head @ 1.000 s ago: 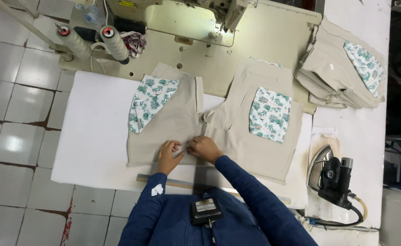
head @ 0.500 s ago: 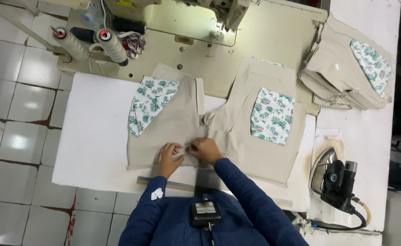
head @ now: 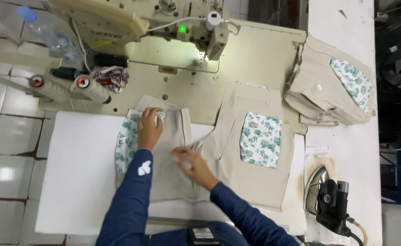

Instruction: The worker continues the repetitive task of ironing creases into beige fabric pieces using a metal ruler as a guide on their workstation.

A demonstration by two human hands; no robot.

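Note:
A beige garment piece (head: 250, 182) with two green floral pockets lies spread on a white padded board (head: 77, 173). My left hand (head: 149, 128) rests flat on the left floral pocket (head: 126, 141) near the garment's upper edge. My right hand (head: 187, 163) presses on the beige cloth at the middle seam, fingers blurred. The right floral pocket (head: 260, 139) lies uncovered. Both arms wear dark blue sleeves.
A cream sewing machine (head: 173, 27) with a lit lamp stands behind the board. Thread cones (head: 91, 89) and a plastic bottle (head: 50, 36) are at the left. A stack of similar garments (head: 332, 86) sits at the right. A black iron (head: 330, 200) rests at the lower right.
My left hand has moved up from the garment's lower middle onto the left floral pocket. My right hand has shifted slightly along the middle seam. The view has come closer.

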